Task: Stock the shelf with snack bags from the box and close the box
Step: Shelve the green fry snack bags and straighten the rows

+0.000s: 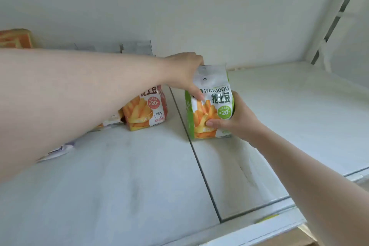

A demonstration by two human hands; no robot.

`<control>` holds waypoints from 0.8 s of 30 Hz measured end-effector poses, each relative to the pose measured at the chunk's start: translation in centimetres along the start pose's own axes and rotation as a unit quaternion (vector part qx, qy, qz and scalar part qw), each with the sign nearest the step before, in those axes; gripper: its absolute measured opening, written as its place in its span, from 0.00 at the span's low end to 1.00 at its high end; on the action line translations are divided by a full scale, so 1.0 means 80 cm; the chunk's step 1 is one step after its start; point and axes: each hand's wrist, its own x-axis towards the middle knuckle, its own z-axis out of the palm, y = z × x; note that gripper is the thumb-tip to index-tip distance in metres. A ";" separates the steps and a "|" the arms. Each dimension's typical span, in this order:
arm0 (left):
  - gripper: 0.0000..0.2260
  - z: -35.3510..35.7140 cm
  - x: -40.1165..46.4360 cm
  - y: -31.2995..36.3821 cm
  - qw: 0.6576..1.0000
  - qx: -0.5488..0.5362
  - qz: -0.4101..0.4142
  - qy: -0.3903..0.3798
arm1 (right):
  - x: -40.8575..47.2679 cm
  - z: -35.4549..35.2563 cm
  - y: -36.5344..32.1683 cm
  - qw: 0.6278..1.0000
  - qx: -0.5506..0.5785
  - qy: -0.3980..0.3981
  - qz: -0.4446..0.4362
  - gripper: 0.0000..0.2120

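Note:
A green and white snack bag (216,104) printed with fries stands upright on the white shelf (129,175), right at the seam between two shelf boards. My left hand (184,72) grips its top left corner, thumb on the front. My right hand (237,124) holds its lower right side, thumb pressed on the front. A red snack bag (148,110) of the same brand stands upright to the left, partly hidden behind my left forearm. The box is not in view.
More bags lie behind my left forearm, with a purple and white bag (58,151) peeking out below it. An orange package (15,39) sits at the far left back. Grey bag tops (135,47) line the back wall. The shelf's right board (299,110) is bare.

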 end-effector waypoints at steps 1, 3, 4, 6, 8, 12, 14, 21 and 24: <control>0.41 0.000 0.010 -0.009 1.000 0.001 -0.005 -0.001 | 0.016 0.002 0.003 1.000 0.005 -0.002 -0.005 0.51; 0.41 -0.001 0.027 -0.029 1.000 0.000 -0.017 -0.003 | 0.044 0.008 0.005 1.000 0.015 -0.009 -0.016 0.51; 0.42 -0.002 0.035 -0.039 1.000 0.001 -0.023 -0.006 | 0.060 0.011 0.007 1.000 0.019 -0.010 -0.021 0.51; 0.41 -0.006 0.050 -0.060 0.999 0.004 -0.039 -0.012 | 0.090 0.021 0.009 0.999 0.020 -0.014 -0.023 0.53; 0.40 -0.006 0.063 -0.078 0.999 0.018 -0.045 -0.012 | 0.118 0.032 0.011 0.999 0.016 -0.025 -0.032 0.55; 0.40 -0.007 0.085 -0.113 0.998 0.028 -0.048 -0.003 | 0.161 0.046 0.014 0.999 0.022 -0.015 -0.030 0.50; 0.41 -0.009 0.094 -0.129 0.998 0.030 -0.053 0.003 | 0.182 0.053 0.015 0.999 0.028 -0.023 -0.031 0.43; 0.42 -0.008 0.117 -0.169 0.994 0.062 -0.093 0.008 | 0.252 0.077 0.023 0.997 0.023 -0.065 -0.043 0.57; 0.44 -0.009 0.124 -0.177 0.990 0.083 -0.112 0.006 | 0.256 0.087 0.008 0.999 0.019 -0.039 -0.026 0.54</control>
